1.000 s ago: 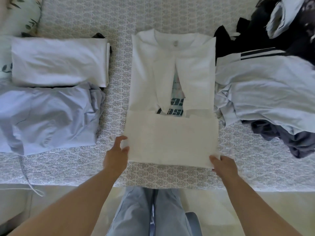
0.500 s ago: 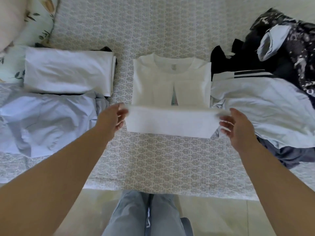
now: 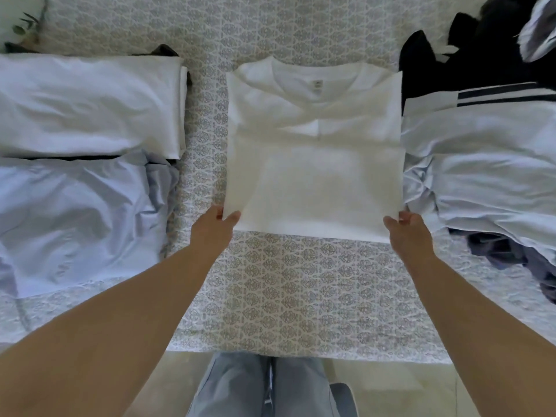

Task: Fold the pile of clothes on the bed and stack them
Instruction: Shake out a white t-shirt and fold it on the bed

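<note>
A white T-shirt [image 3: 313, 182] lies in the middle of the bed [image 3: 301, 296], collar at the far end. Its lower part is folded up over the body, hiding the print. My left hand [image 3: 213, 233] pinches the near left corner, thumb on top of the fabric. At the near right corner my right hand [image 3: 409, 233] holds the edge the same way. A folded white garment [image 3: 90, 103] and a light blue garment [image 3: 75, 221] lie to the left. The unfolded pile sits on the right, topped by a pale garment with dark stripes [image 3: 487, 164].
Black clothes [image 3: 481, 55] and a dark grey garment [image 3: 511, 254] belong to the right-hand pile. Patterned bedcover shows between the shirt and the bed's near edge. My legs in jeans [image 3: 240, 386] stand against that edge. A leaf-print pillow [image 3: 21, 25] peeks in at the far left.
Both hands carried the shirt's lower part up and over its body, covering the print. They now sit at the near corners of the shorter folded shirt.
</note>
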